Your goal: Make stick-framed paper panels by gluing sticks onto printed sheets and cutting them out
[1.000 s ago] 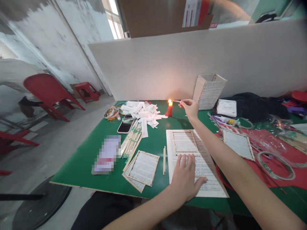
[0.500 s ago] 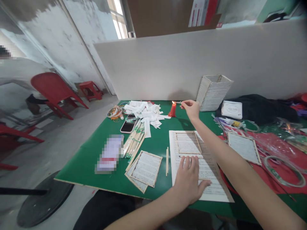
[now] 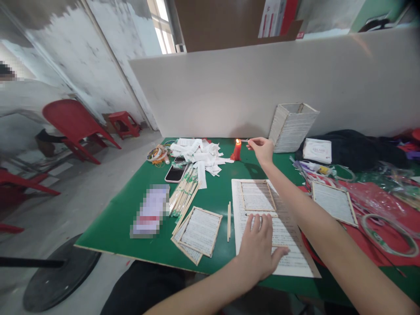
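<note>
My right hand (image 3: 261, 148) pinches a thin pale stick (image 3: 244, 140) between thumb and fingertips. The stick's far end touches the flame of a lit red candle (image 3: 236, 152); whether it is wood or something else I cannot tell. My left hand (image 3: 257, 245) lies flat, fingers stretched, on a printed sheet of paper (image 3: 288, 258). Just beyond its fingertips is a square frame of thin sticks (image 3: 242, 197) on the same sheet. Left of the paper lie two loose sticks (image 3: 229, 221) and overlapping paper-covered frames (image 3: 201, 229).
Wrapped chopsticks (image 3: 183, 190), a phone (image 3: 175, 173) and torn white wrappers (image 3: 203, 153) occupy the table's left part. A tall paper-covered box (image 3: 292, 129) stands at the back. Another paper-covered frame (image 3: 333, 203) and a coiled tube (image 3: 390, 251) are at right.
Both hands keep almost the same positions. The candle flame looks slightly different in shape; the stick stays at it.
</note>
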Action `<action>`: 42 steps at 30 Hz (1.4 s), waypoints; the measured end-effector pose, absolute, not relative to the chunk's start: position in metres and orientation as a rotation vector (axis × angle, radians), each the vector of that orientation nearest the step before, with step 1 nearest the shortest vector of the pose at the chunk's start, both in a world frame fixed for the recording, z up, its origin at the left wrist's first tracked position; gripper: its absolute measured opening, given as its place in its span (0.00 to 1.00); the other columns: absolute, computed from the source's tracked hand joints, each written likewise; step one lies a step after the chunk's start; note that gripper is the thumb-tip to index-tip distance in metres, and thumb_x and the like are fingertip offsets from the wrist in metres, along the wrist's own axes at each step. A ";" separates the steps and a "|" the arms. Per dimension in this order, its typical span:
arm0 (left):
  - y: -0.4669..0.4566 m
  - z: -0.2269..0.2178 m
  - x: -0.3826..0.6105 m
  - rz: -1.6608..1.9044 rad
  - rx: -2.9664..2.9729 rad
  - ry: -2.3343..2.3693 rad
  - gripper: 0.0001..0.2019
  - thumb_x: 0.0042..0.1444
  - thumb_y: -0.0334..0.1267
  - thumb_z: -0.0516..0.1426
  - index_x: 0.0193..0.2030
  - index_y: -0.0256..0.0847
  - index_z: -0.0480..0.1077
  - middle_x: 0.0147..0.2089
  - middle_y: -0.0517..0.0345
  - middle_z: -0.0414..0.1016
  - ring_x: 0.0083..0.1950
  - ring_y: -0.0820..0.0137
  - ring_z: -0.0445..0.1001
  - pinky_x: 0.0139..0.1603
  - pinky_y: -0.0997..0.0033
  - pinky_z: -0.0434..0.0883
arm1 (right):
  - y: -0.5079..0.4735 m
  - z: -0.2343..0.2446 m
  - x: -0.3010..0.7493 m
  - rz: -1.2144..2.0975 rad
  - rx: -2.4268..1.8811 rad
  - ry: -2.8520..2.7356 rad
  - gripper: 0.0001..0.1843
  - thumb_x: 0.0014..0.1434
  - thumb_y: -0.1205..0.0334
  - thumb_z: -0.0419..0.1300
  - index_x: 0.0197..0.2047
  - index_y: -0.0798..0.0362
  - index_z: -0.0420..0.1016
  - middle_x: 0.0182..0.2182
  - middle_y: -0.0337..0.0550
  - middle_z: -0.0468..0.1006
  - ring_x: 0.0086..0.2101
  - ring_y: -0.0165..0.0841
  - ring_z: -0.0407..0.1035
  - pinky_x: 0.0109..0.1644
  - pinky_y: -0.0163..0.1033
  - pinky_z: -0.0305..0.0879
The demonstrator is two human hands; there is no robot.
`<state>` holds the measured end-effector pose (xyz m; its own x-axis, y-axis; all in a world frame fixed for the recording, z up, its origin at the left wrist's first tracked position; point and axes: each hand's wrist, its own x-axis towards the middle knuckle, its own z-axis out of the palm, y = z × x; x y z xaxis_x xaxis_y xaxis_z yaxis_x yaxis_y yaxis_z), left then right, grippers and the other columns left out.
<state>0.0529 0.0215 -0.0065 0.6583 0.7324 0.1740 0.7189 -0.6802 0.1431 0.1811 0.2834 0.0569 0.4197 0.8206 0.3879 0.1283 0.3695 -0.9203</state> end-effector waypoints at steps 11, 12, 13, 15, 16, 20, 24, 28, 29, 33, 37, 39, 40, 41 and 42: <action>0.021 -0.004 0.053 0.314 2.775 1.225 0.41 0.69 0.61 0.38 0.71 0.22 0.55 0.68 0.38 0.65 0.67 0.48 0.64 0.70 0.50 0.58 | 0.283 0.056 0.182 0.574 -1.124 -1.069 0.07 0.48 0.60 0.67 0.29 0.54 0.79 0.23 0.42 0.81 0.27 0.38 0.79 0.35 0.43 0.80; 0.021 -0.003 0.053 0.315 2.774 1.225 0.41 0.69 0.61 0.37 0.71 0.22 0.55 0.68 0.38 0.65 0.67 0.48 0.64 0.70 0.50 0.58 | 0.283 0.056 0.182 0.575 -1.124 -1.067 0.06 0.48 0.60 0.67 0.29 0.54 0.79 0.23 0.42 0.81 0.27 0.38 0.79 0.35 0.43 0.80; 0.021 -0.003 0.053 0.318 2.774 1.225 0.41 0.69 0.61 0.37 0.71 0.22 0.55 0.68 0.38 0.65 0.67 0.48 0.64 0.70 0.50 0.58 | 0.283 0.056 0.181 0.575 -1.123 -1.064 0.06 0.48 0.60 0.67 0.28 0.54 0.78 0.23 0.42 0.81 0.27 0.38 0.79 0.34 0.43 0.80; 0.021 -0.004 0.053 0.324 2.776 1.225 0.41 0.69 0.61 0.37 0.71 0.22 0.55 0.68 0.37 0.65 0.67 0.48 0.64 0.70 0.50 0.58 | 0.283 0.057 0.181 0.573 -1.120 -1.059 0.05 0.48 0.61 0.66 0.28 0.54 0.78 0.23 0.42 0.81 0.27 0.38 0.79 0.34 0.42 0.79; 0.021 -0.004 0.053 0.324 2.777 1.224 0.41 0.69 0.61 0.37 0.71 0.22 0.55 0.68 0.37 0.65 0.67 0.48 0.64 0.70 0.49 0.58 | 0.283 0.057 0.180 0.572 -1.117 -1.059 0.05 0.48 0.61 0.66 0.28 0.54 0.78 0.23 0.42 0.81 0.27 0.38 0.79 0.34 0.42 0.79; 0.021 -0.004 0.052 0.319 2.779 1.224 0.41 0.69 0.60 0.38 0.71 0.22 0.55 0.68 0.37 0.65 0.67 0.48 0.64 0.69 0.49 0.58 | 0.282 0.059 0.179 0.570 -1.108 -1.063 0.05 0.48 0.61 0.66 0.29 0.54 0.78 0.24 0.43 0.81 0.27 0.38 0.79 0.34 0.43 0.79; 0.021 -0.004 0.052 0.323 2.786 1.221 0.41 0.69 0.60 0.37 0.71 0.22 0.55 0.68 0.37 0.66 0.67 0.48 0.64 0.69 0.50 0.58 | 0.283 0.060 0.179 0.570 -1.115 -1.061 0.06 0.48 0.61 0.67 0.29 0.54 0.78 0.25 0.44 0.82 0.27 0.39 0.79 0.35 0.44 0.80; 0.021 -0.004 0.052 0.320 2.794 1.221 0.41 0.69 0.60 0.37 0.71 0.22 0.56 0.68 0.37 0.66 0.67 0.48 0.64 0.69 0.49 0.58 | 0.284 0.061 0.178 0.574 -1.125 -1.054 0.05 0.48 0.62 0.67 0.29 0.54 0.78 0.24 0.43 0.82 0.27 0.38 0.79 0.34 0.42 0.80; 0.021 -0.004 0.052 0.324 2.796 1.222 0.41 0.69 0.60 0.38 0.71 0.22 0.56 0.67 0.37 0.66 0.67 0.48 0.65 0.69 0.49 0.58 | 0.284 0.061 0.178 0.576 -1.126 -1.053 0.05 0.48 0.62 0.67 0.29 0.54 0.78 0.24 0.43 0.82 0.27 0.38 0.79 0.34 0.42 0.80; 0.021 -0.004 0.052 0.336 2.800 1.232 0.41 0.69 0.60 0.38 0.71 0.22 0.56 0.67 0.37 0.66 0.66 0.49 0.65 0.69 0.50 0.59 | 0.283 0.061 0.179 0.581 -1.133 -1.060 0.05 0.48 0.61 0.67 0.29 0.54 0.78 0.24 0.43 0.82 0.28 0.38 0.80 0.35 0.43 0.80; 0.021 -0.004 0.051 0.346 2.809 1.230 0.41 0.69 0.60 0.38 0.70 0.23 0.56 0.67 0.38 0.67 0.66 0.49 0.65 0.69 0.51 0.58 | 0.283 0.060 0.180 0.579 -1.146 -1.067 0.07 0.49 0.59 0.68 0.29 0.54 0.78 0.25 0.43 0.82 0.28 0.39 0.80 0.36 0.44 0.80; 0.021 -0.004 0.051 0.343 2.806 1.231 0.40 0.69 0.60 0.38 0.70 0.23 0.56 0.67 0.38 0.67 0.66 0.49 0.65 0.69 0.51 0.58 | 0.283 0.060 0.180 0.578 -1.149 -1.067 0.07 0.48 0.59 0.68 0.29 0.54 0.78 0.25 0.43 0.82 0.28 0.38 0.80 0.36 0.43 0.80; 0.021 -0.004 0.052 0.340 2.803 1.230 0.40 0.69 0.60 0.38 0.71 0.23 0.56 0.67 0.38 0.66 0.66 0.49 0.65 0.69 0.51 0.58 | 0.283 0.060 0.179 0.578 -1.149 -1.067 0.07 0.48 0.59 0.68 0.29 0.54 0.78 0.25 0.43 0.82 0.28 0.38 0.80 0.36 0.43 0.80; 0.021 -0.003 0.052 0.336 2.799 1.231 0.40 0.69 0.60 0.38 0.71 0.23 0.56 0.67 0.38 0.66 0.67 0.49 0.65 0.69 0.51 0.58 | 0.283 0.060 0.179 0.577 -1.148 -1.066 0.07 0.48 0.59 0.68 0.29 0.54 0.78 0.25 0.43 0.82 0.28 0.38 0.80 0.36 0.43 0.80; 0.021 -0.003 0.052 0.333 2.795 1.231 0.41 0.69 0.60 0.38 0.71 0.23 0.56 0.67 0.38 0.66 0.67 0.49 0.65 0.69 0.51 0.58 | 0.283 0.060 0.179 0.577 -1.147 -1.065 0.07 0.48 0.59 0.68 0.29 0.54 0.78 0.25 0.43 0.82 0.28 0.38 0.80 0.36 0.43 0.80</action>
